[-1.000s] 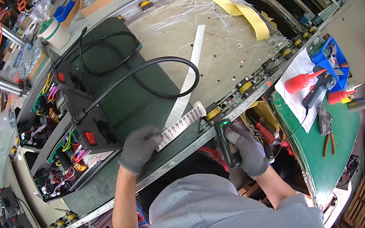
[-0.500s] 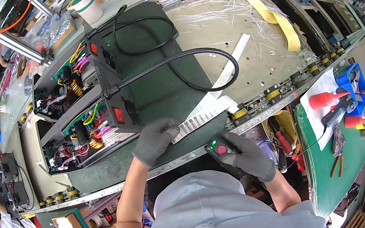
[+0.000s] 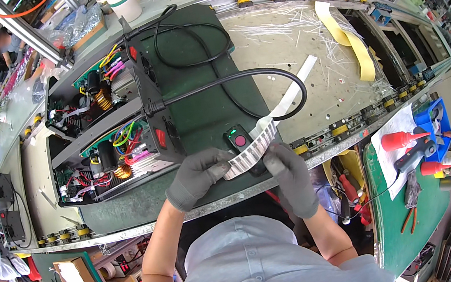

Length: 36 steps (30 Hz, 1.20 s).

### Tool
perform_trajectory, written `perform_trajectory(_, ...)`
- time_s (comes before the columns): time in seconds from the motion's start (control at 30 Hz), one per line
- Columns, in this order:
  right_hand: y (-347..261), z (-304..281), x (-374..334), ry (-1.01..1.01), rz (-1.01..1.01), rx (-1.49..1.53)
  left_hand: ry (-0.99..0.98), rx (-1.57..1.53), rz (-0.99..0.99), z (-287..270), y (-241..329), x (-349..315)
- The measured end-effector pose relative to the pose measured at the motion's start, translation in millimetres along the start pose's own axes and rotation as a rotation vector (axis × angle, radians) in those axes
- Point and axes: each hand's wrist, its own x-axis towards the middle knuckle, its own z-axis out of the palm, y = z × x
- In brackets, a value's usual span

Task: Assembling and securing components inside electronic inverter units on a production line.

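Between my two grey-gloved hands runs a white strip of barcode labels (image 3: 252, 154), curved near the bench's front edge. My left hand (image 3: 195, 181) pinches its left end. The fingers of my right hand (image 3: 293, 176) are closed on the strip farther right, the fingertips partly hidden. Just behind the strip, a black handheld scanner (image 3: 240, 138) with a pink button and a green light lies on the green mat (image 3: 202, 103); the strip covers part of it. The strip's plain white tail (image 3: 299, 82) stretches away to the right, under a black cable loop.
Two open-topped device housings (image 3: 101, 155) with wiring and circuit boards stand at the left. Their thick black cable (image 3: 250, 73) arches over the mat. A curled yellow paper band (image 3: 363, 57) lies at the far right. Red bottles (image 3: 399, 140) and a blue bin (image 3: 439, 122) occupy the side table.
The scanner has left my right hand and now lies on the mat behind the labels. My right hand has moved left onto the strip, which bends more.
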Motion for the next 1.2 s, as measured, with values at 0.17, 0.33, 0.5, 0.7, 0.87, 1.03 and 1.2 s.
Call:
perform_trajectory(0.17, -39.5, 7.9, 10.1, 0.094, 0.401, 0.432, -0.099, 0.049, 0.026, 8.4, 21.3, 4.1)
perform_trajectory(0.33, -36.2, 7.0, 12.9, 0.299, 0.242, 0.513, -0.118, 0.088, 0.156, 12.3, 34.2, 14.7)
perform_trajectory(0.5, -25.7, 2.5, 5.9, 0.357, 0.158, 0.497, -0.149, 0.108, 0.150, 14.0, 34.3, 24.5)
perform_trajectory(0.7, -26.0, 5.8, -4.1, 0.350, 0.193, 0.520, -0.135, 0.113, -0.003, 28.5, 32.5, 28.7)
perform_trajectory(0.87, -25.3, 8.2, -7.9, 0.330, 0.160, 0.566, -0.063, 0.168, 0.028, 27.3, 19.4, 27.4)
perform_trajectory(1.03, -19.8, -2.7, -5.9, 0.297, 0.106, 0.571, 0.027, 0.094, 0.043, 20.7, 7.0, 20.1)
perform_trajectory(1.2, -13.5, -16.6, -4.0, 0.317, 0.109, 0.685, 0.013, 0.022, -0.067, 14.8, 0.5, 15.7)
